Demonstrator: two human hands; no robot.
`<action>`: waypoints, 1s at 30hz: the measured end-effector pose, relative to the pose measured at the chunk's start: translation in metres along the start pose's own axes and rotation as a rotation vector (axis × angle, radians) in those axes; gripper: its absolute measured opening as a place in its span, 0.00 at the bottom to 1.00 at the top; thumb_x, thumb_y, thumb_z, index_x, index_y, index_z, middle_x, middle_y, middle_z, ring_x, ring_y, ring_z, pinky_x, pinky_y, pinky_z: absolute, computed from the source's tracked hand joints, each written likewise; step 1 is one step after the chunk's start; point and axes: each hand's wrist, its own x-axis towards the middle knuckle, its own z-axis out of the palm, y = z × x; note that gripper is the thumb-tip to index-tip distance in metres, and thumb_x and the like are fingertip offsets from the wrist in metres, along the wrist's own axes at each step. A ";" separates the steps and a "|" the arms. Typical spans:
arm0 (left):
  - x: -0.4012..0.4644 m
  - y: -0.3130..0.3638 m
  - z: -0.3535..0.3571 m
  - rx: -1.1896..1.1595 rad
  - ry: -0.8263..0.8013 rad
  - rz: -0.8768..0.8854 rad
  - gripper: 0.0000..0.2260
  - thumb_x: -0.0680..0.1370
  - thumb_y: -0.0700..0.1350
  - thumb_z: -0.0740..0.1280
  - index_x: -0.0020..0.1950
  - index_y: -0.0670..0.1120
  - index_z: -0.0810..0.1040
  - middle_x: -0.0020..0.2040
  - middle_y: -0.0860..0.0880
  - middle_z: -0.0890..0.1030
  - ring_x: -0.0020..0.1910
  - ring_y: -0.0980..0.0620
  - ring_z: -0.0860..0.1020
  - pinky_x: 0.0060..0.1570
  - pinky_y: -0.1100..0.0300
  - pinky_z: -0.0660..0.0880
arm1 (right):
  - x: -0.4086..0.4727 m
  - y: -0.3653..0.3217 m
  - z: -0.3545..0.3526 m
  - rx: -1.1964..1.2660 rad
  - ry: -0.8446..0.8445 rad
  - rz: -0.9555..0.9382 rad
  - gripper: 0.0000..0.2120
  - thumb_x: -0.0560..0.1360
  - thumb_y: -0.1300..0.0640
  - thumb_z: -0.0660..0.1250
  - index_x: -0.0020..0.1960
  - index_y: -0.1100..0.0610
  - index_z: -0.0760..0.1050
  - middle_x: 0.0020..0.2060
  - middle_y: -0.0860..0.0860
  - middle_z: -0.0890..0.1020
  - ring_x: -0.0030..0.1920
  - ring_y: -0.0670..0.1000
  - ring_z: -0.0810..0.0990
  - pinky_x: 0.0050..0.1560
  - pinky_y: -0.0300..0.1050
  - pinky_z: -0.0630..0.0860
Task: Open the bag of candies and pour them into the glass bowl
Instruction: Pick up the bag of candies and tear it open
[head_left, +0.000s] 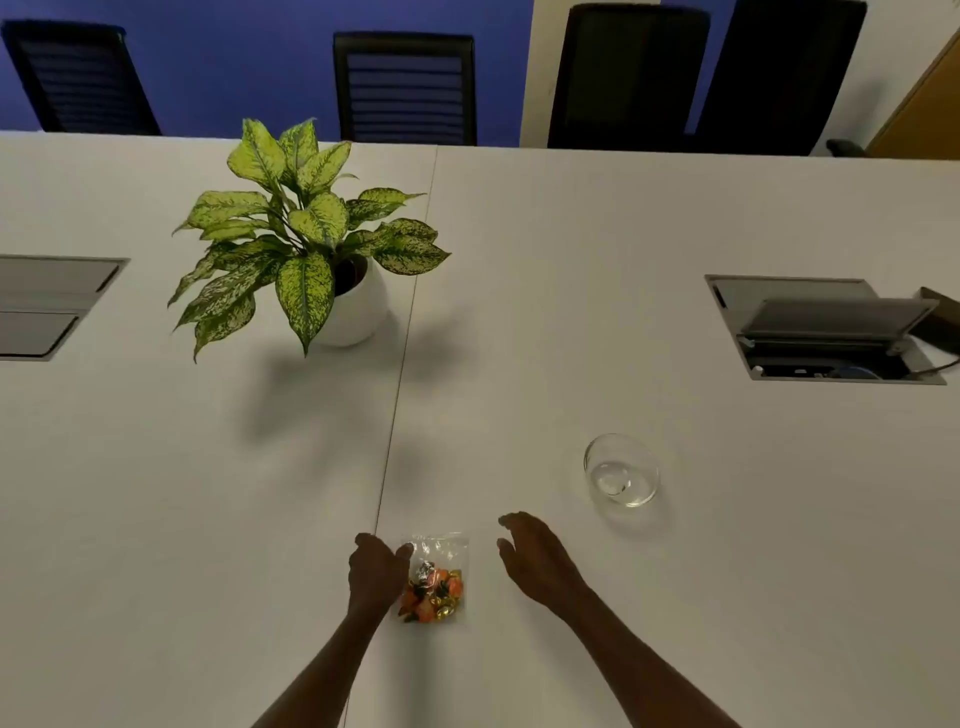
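A small clear plastic bag of candies (435, 579) lies flat on the white table, its orange, gold and dark sweets bunched in the lower half. My left hand (376, 571) rests at the bag's left edge, thumb touching its upper left corner; whether it grips the bag is unclear. My right hand (535, 558) hovers a little to the right of the bag, fingers apart and curled, holding nothing. The glass bowl (622, 470) stands upright further right and beyond the bag, with nothing in it.
A potted plant (311, 244) in a white pot stands at the back left. A closed cable hatch (47, 306) is set in the table at far left, an open one (831, 332) at right. Black chairs (405, 88) line the far edge.
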 end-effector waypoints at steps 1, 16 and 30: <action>0.001 0.000 0.002 -0.015 0.002 -0.005 0.26 0.74 0.48 0.72 0.63 0.34 0.66 0.59 0.33 0.77 0.58 0.34 0.77 0.55 0.46 0.74 | 0.002 -0.001 0.006 0.054 -0.018 0.029 0.17 0.79 0.56 0.60 0.66 0.60 0.72 0.61 0.55 0.78 0.63 0.54 0.75 0.65 0.45 0.69; 0.001 0.019 0.008 -0.235 -0.147 0.169 0.05 0.79 0.43 0.66 0.47 0.45 0.82 0.44 0.49 0.84 0.47 0.48 0.80 0.43 0.58 0.74 | 0.040 -0.015 0.012 0.448 -0.084 0.143 0.12 0.74 0.58 0.72 0.57 0.57 0.80 0.53 0.52 0.83 0.47 0.48 0.79 0.49 0.39 0.75; -0.043 0.107 0.011 -0.695 -0.064 0.089 0.13 0.77 0.45 0.69 0.59 0.39 0.78 0.53 0.43 0.82 0.52 0.44 0.82 0.55 0.51 0.78 | 0.048 -0.041 -0.080 0.332 0.116 -0.057 0.07 0.75 0.57 0.66 0.44 0.55 0.83 0.40 0.50 0.87 0.39 0.47 0.82 0.44 0.47 0.80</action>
